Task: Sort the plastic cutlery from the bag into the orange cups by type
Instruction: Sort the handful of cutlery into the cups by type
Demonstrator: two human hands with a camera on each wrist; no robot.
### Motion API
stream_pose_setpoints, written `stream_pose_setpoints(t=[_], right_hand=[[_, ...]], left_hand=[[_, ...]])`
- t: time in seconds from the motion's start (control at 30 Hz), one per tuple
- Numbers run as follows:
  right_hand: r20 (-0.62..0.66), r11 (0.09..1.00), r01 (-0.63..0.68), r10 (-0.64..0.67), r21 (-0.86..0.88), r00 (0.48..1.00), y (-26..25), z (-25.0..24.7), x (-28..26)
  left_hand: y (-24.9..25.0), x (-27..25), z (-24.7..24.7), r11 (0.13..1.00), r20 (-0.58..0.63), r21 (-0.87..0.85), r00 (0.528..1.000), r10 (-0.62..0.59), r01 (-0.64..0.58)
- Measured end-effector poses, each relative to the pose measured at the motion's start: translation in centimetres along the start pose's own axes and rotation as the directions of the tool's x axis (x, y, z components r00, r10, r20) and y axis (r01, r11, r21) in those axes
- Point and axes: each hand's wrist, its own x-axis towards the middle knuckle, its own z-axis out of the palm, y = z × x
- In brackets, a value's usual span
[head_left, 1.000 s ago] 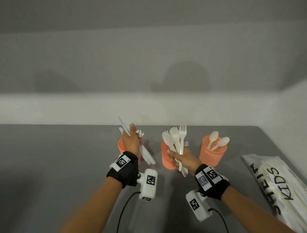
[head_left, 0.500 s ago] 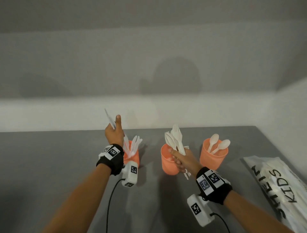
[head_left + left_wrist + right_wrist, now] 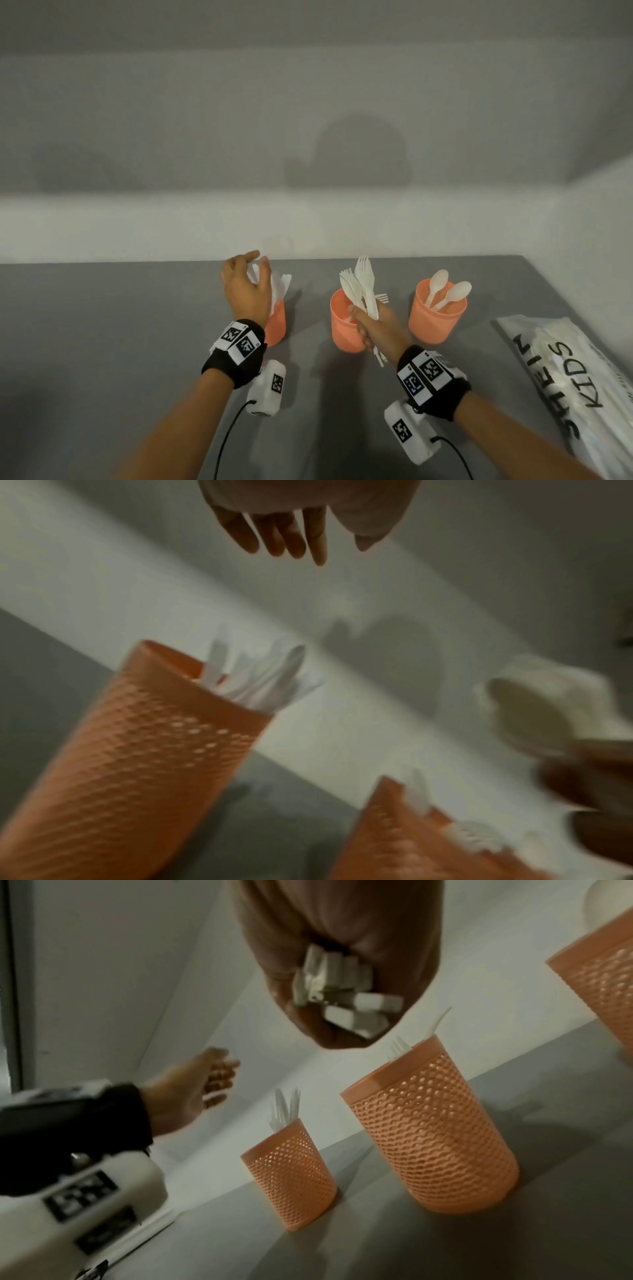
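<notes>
Three perforated orange cups stand in a row on the grey table. My left hand (image 3: pixel 257 262) hovers open and empty just above the left cup (image 3: pixel 276 327), which holds white knives (image 3: pixel 281 287). In the left wrist view its fingers (image 3: pixel 291 536) hang straight over that cup (image 3: pixel 137 737). My right hand (image 3: pixel 368 320) grips a bundle of white forks and spoons (image 3: pixel 359 287) in front of the middle cup (image 3: pixel 342 329), where a fork shows. The handle ends (image 3: pixel 342 993) stick out of my fist. The right cup (image 3: pixel 436 320) holds two spoons (image 3: pixel 448 294).
A white plastic bag (image 3: pixel 565 377) with black lettering lies on the table at the right, near the side wall. A white wall ledge runs right behind the cups. Bare grey tabletop (image 3: pixel 102 342) stretches to the left and in front of the cups.
My left hand held a knife raised over the left cup; it has let go of it and now hangs open above the cup. The right hand keeps its bundle, barely moved.
</notes>
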Motion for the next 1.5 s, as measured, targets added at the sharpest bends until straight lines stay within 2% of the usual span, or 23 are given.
stream_pose_setpoints(t=[0.03, 0.1, 0.2, 0.27, 0.3, 0.43, 0.6, 0.67, 0.73, 0.8, 0.87, 0.9, 1.0, 1.07, 1.3, 1.4, 1.5], right_hand=[[-0.023, 1.0, 0.023, -0.023, -0.002, 0.999, 0.2, 0.0, 0.1], [-0.066, 0.998, 0.064, -0.066, -0.026, 0.996, 0.7, 0.1, 0.2], [-0.101, 0.99, 0.119, -0.127, -0.081, 0.987, 1.4, 0.3, 0.4], [-0.075, 0.979, 0.161, -0.171, -0.125, 0.982, 1.6, 0.6, 0.4], [-0.057, 0.976, 0.178, -0.186, -0.126, 0.981, 1.6, 0.5, 0.1], [0.003, 0.982, 0.18, -0.18, -0.052, 0.984, 1.7, 0.0, -0.9], [-0.041, 0.994, 0.107, -0.107, -0.009, 0.993, 2.2, -2.0, -1.6], [-0.048, 0.992, 0.116, -0.118, -0.049, 0.992, 2.4, -2.8, -2.0], [-0.105, 0.976, 0.145, -0.163, -0.161, 0.981, 2.5, -3.3, -2.4], [-0.167, 0.93, 0.182, -0.244, -0.32, 0.955, 2.7, -3.9, -2.5], [-0.185, 0.865, 0.18, -0.295, -0.467, 0.937, 2.9, -4.4, -2.7], [-0.188, 0.836, 0.173, -0.31, -0.521, 0.932, 2.9, -4.6, -2.8], [-0.197, 0.784, 0.143, -0.321, -0.604, 0.927, 2.4, -4.8, -3.2], [-0.206, 0.773, 0.137, -0.329, -0.619, 0.922, 2.0, -4.9, -3.3], [-0.204, 0.792, 0.115, -0.291, -0.6, 0.935, 1.3, -4.8, -4.1], [-0.167, 0.86, 0.131, -0.241, -0.493, 0.956, 1.6, -5.5, -3.8], [-0.105, 0.928, 0.16, -0.206, -0.337, 0.973, 1.7, -6.2, -3.7]], left_hand=[[1.2, -0.8, 0.0, 0.997, 0.027, -0.079, 0.999, -0.018, 0.021], [3.2, -2.8, 0.4, 0.976, 0.161, -0.19, 0.984, -0.073, 0.104], [4.2, -5.7, 1.8, 0.965, 0.401, -0.166, 0.908, -0.121, 0.202], [4.6, -7.3, 2.9, 0.955, 0.492, -0.148, 0.857, -0.153, 0.256], [4.8, -8.0, 3.4, 0.954, 0.505, -0.137, 0.847, -0.166, 0.269], [5.9, -9.4, 4.8, 0.944, 0.463, -0.115, 0.858, -0.224, 0.309], [6.6, -9.3, 5.1, 0.875, 0.534, -0.202, 0.798, -0.28, 0.441], [6.8, -8.7, 5.1, 0.805, 0.51, -0.295, 0.797, -0.322, 0.514], [7.3, -8.0, 5.1, 0.686, 0.494, -0.414, 0.78, -0.384, 0.599], [7.8, -7.5, 5.0, 0.57, 0.492, -0.488, 0.748, -0.446, 0.661], [8.3, -7.4, 5.0, 0.522, 0.513, -0.495, 0.718, -0.471, 0.695], [8.6, -7.7, 5.1, 0.543, 0.533, -0.47, 0.714, -0.455, 0.696], [9.6, -9.6, 5.1, 0.72, 0.618, -0.328, 0.715, -0.327, 0.612], [10.1, -11.1, 5.5, 0.78, 0.65, -0.288, 0.712, -0.267, 0.555], [10.2, -13.3, 7.7, 0.775, 0.625, -0.259, 0.712, -0.32, 0.576], [10.2, -13.4, 8.0, 0.788, 0.62, -0.234, 0.712, -0.33, 0.569], [9.6, -13.4, 8.4, 0.762, 0.611, -0.221, 0.695, -0.379, 0.609]])
